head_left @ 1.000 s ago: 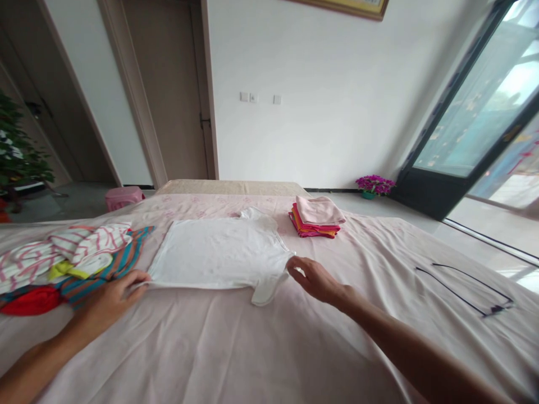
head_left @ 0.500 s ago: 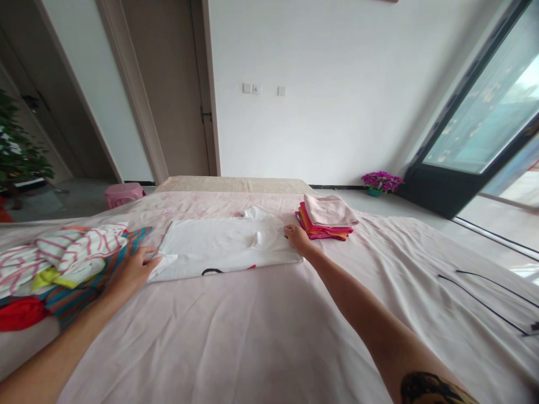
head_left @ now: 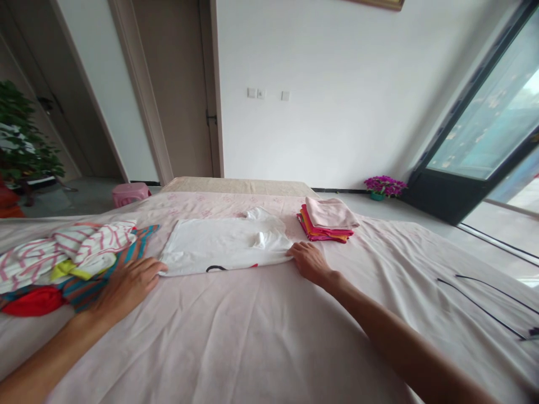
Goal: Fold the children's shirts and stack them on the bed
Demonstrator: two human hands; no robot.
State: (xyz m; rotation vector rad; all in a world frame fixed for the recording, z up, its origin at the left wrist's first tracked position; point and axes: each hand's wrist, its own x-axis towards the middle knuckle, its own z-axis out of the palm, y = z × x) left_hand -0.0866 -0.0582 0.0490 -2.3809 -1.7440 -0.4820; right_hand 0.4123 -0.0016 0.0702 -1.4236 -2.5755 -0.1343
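Note:
A white T-shirt (head_left: 223, 241) lies folded lengthwise on the pale pink bedsheet (head_left: 236, 331), its sleeve and collar toward the right and far side. Part of a black and red print shows along its near edge. My left hand (head_left: 141, 278) pinches the near left corner of the shirt. At the near right corner, my right hand (head_left: 310, 261) has its fingers closed on the fabric. Just beyond the right hand sits a stack of folded clothes (head_left: 328, 221), pink on top with red and orange below.
Rumpled clothes (head_left: 76, 247), striped, yellow and red, lie at the left beside my left hand. Thin black cords (head_left: 484, 308) rest on the sheet at the right. A pink stool (head_left: 130, 193) and purple flowers (head_left: 385, 185) stand on the floor beyond.
My right hand has moved nearer along the shirt's right side to its near corner. My left hand has closed on the near left corner, which now lies flatter.

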